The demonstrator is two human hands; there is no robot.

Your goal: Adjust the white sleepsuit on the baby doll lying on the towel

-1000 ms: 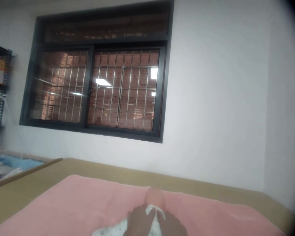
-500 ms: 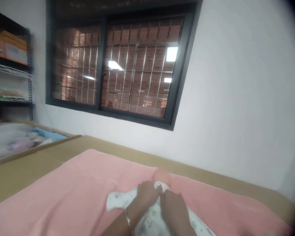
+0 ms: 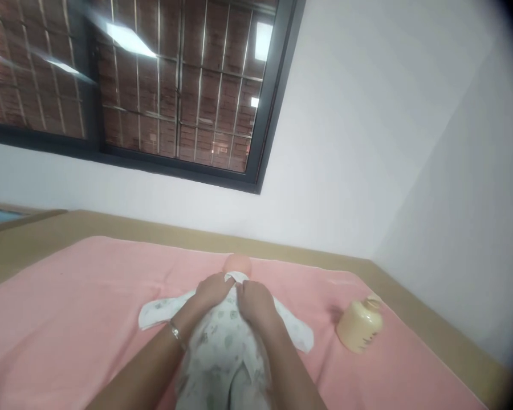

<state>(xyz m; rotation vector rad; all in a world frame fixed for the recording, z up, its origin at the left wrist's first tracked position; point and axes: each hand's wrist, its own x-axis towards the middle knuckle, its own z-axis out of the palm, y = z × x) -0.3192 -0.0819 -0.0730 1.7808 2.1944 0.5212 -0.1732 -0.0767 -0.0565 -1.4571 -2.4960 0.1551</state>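
A baby doll lies on its back on a pink blanket (image 3: 89, 302), its smooth round head (image 3: 237, 263) towards the wall. It wears a white printed baby romper (image 3: 222, 336) with both sleeves spread out sideways. My left hand (image 3: 216, 289), with a bracelet at the wrist, is closed on the collar from the left. From the right, my right hand (image 3: 256, 299) pinches the same neckline, close beside the left. The fingertips are partly hidden by the hands and cloth.
A cream bottle (image 3: 359, 324) stands on the blanket at the right. The tan table edge (image 3: 308, 255) meets the white wall below a dark-framed window (image 3: 175, 165). A wooden-edged bin (image 3: 25, 215) shows at the far left.
The view has swung right and down, bringing the bottle into sight and losing the shelf. Both hands stay at the romper's collar.
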